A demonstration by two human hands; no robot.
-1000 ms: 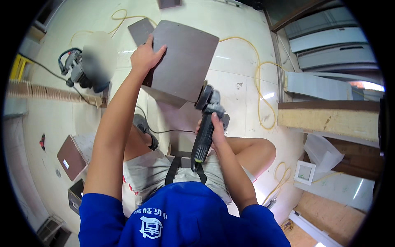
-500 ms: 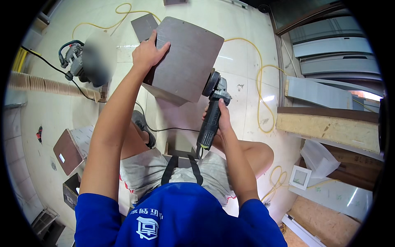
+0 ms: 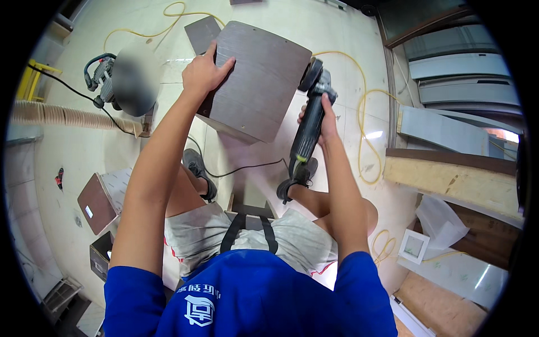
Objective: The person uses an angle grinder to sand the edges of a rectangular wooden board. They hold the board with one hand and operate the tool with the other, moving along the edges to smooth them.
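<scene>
A brown box-shaped piece with a flat panel on top (image 3: 261,78) stands on the floor in front of me. My left hand (image 3: 206,72) lies on the panel's left edge, fingers apart and thumb spread over its face. In my right hand (image 3: 324,119) is a black angle grinder (image 3: 310,126), gripped round its body. The grinder's disc (image 3: 310,74) is at the panel's right edge; whether it touches cannot be made out. A black cord (image 3: 247,167) runs from the grinder's rear end across the floor to the left.
At the left sit a machine with a blue handle (image 3: 101,73) and a ribbed beige hose (image 3: 73,117). Yellow hose (image 3: 365,106) loops over the floor. Boards (image 3: 449,132) are stacked at the right. Small brown boxes (image 3: 96,203) stand by my left arm.
My right hand has carried the grinder up along the box's right edge, away from me and to the right. The left hand stays on the panel.
</scene>
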